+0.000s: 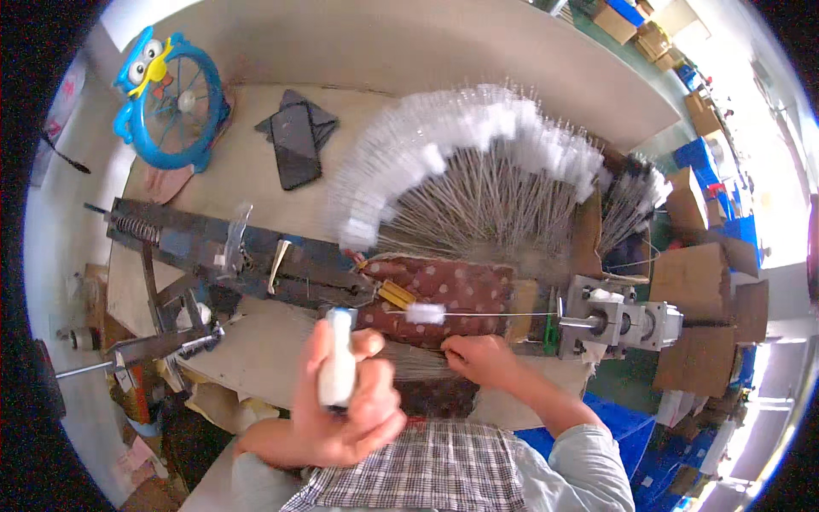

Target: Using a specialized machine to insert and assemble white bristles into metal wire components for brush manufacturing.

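My left hand (350, 392) is raised close to me, its fingers wrapped round a white oblong object (337, 367) with a bluish top; its kind is unclear. Lower and to the right, my right hand (478, 358) is closed at the near edge of a dotted brown cloth (461, 286). Whether it pinches anything does not show. Just beyond it, a thin wire (503, 315) runs level from a white tuft (425, 313) to the metal chuck (580, 322) of a machine at the right. A yellow piece (396, 294) lies by the tuft's left side.
A large fan of white-tipped wire brushes (486, 179) fills the back of the table. A dark metal bar (196, 239) with a spring crosses the left side. Behind it are a black phone (296, 145) and a blue cartoon-faced fan (175, 102). Cardboard boxes (695, 290) stand at the right.
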The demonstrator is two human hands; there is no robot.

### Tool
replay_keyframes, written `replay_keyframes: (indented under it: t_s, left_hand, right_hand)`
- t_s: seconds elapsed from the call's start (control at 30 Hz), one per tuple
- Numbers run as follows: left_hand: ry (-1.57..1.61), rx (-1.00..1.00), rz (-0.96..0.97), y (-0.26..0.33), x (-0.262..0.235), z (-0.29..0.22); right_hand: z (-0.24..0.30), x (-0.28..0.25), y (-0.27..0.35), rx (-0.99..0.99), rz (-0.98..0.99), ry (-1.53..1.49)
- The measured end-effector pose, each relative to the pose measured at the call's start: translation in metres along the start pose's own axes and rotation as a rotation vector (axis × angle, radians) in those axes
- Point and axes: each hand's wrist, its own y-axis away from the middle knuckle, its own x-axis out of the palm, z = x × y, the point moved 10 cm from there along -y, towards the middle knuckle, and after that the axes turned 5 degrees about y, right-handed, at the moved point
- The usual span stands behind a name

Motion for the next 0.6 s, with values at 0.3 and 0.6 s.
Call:
replay_keyframes:
  t_s: [0.3, 0.6]
  left_hand:
    - [-0.519, 0.461, -0.019, 0.037, -0.033, -0.017]
    - [-1.527, 0.550, -0.236, -0.007, -0.065, -0.001]
  right_hand:
    - [0.013, -0.035, 0.035, 0.022, -0.112, 0.182]
    - [-0.017, -0.039, 0.072, 0.151, -0.206, 0.125]
